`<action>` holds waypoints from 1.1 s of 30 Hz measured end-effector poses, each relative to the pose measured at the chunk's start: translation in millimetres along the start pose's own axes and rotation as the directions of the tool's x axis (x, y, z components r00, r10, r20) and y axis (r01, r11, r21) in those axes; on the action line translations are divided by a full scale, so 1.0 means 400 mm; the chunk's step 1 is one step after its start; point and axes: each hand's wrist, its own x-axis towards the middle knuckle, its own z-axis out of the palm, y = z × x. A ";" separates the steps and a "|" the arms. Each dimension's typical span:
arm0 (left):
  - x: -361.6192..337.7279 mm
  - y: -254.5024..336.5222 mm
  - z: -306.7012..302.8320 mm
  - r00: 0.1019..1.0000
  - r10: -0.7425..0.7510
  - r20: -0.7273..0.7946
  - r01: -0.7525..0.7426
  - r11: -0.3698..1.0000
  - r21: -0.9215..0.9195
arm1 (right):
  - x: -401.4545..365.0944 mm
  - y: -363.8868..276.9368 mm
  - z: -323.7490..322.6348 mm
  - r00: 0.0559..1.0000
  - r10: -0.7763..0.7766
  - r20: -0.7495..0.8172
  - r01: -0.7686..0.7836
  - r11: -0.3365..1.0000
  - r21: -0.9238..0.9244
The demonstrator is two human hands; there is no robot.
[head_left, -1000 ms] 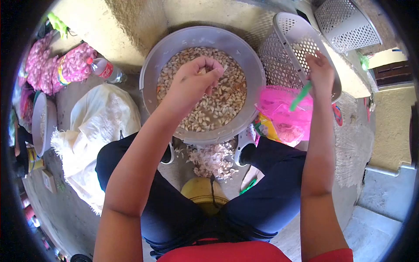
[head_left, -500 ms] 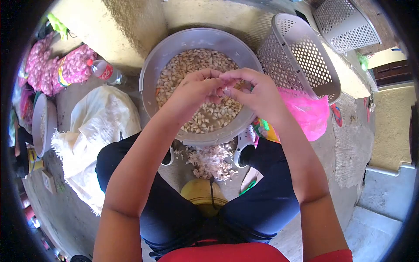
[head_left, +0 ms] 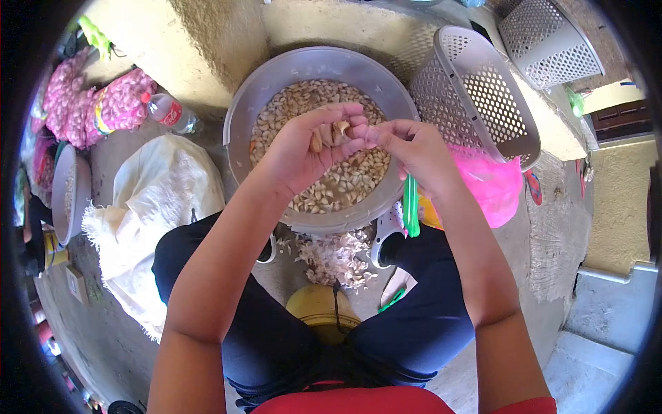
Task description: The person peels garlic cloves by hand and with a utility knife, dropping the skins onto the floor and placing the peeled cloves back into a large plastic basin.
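We sit on a grey concrete floor [head_left: 558, 234] in bright sunlight, facing a low pale-yellow wall [head_left: 221, 48]. To our right we see a yellow wall [head_left: 620, 200], a dark brown door [head_left: 620, 116] and a grey step [head_left: 600, 355].

One large basin [head_left: 238, 131] of garlic cloves [head_left: 345, 179], too many to be numbered, and one smaller basin [head_left: 77, 186] left of it are counted. Right of it, two perforated baskets [head_left: 476, 96] and one pink bag [head_left: 493, 186] are seen; left of it, at least two pink mesh sacks [head_left: 124, 100] and one bottle [head_left: 169, 112]; at its near rim, one green-handled tool [head_left: 411, 207].
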 end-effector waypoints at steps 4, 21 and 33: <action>0.002 -0.003 0.002 0.998 0.043 0.035 -0.043 0.999 -0.009 | -0.002 0.007 0.017 0.999 0.033 0.013 -0.035 0.988 0.154; 0.002 0.009 -0.021 0.990 0.117 -0.072 -0.128 0.978 -0.164 | 0.028 -0.032 0.090 0.829 -0.559 -0.003 0.471 0.702 -0.534; -0.005 0.005 -0.020 0.988 0.137 -0.069 -0.152 0.938 -0.311 | 0.048 -0.033 0.101 0.850 -0.526 0.025 0.437 0.678 -0.591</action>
